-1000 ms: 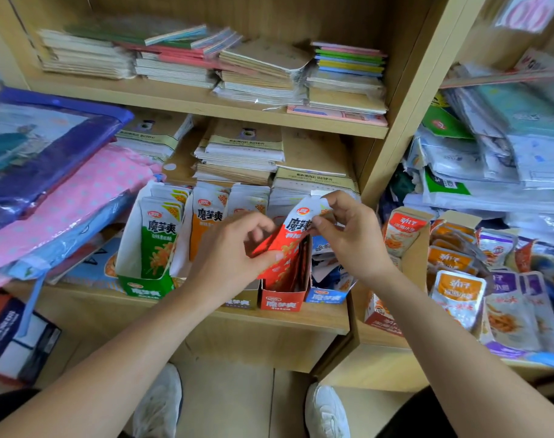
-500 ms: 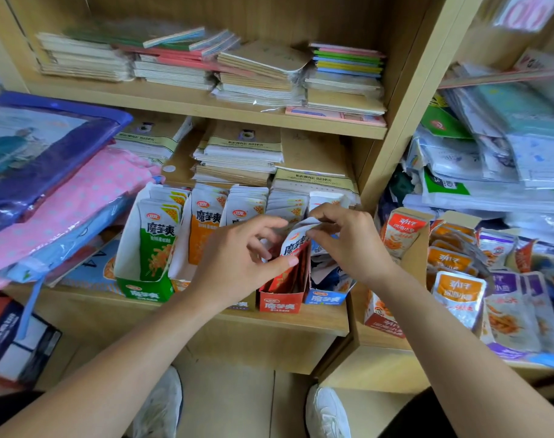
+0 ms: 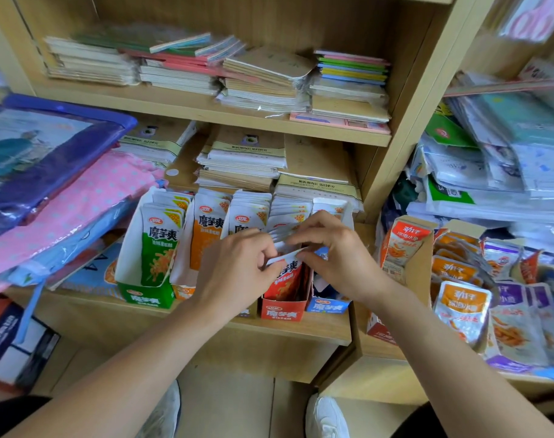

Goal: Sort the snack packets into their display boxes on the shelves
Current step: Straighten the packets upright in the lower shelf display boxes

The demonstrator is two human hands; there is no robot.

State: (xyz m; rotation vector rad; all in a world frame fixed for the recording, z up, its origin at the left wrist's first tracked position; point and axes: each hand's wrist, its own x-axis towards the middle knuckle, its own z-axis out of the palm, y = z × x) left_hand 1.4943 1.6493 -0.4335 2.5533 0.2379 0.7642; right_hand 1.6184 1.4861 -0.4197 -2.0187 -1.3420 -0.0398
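Flat red foil snack packet (image 3: 286,276) in red cardboard display box (image 3: 283,311).
Left hand (image 3: 237,273) and right hand (image 3: 335,257) each pinched its white top edge.

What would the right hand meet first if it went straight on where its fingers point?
The right hand points leftward, pinching the top of the red packet. Just beyond that, it would probably meet the left hand, though depth is unclear.
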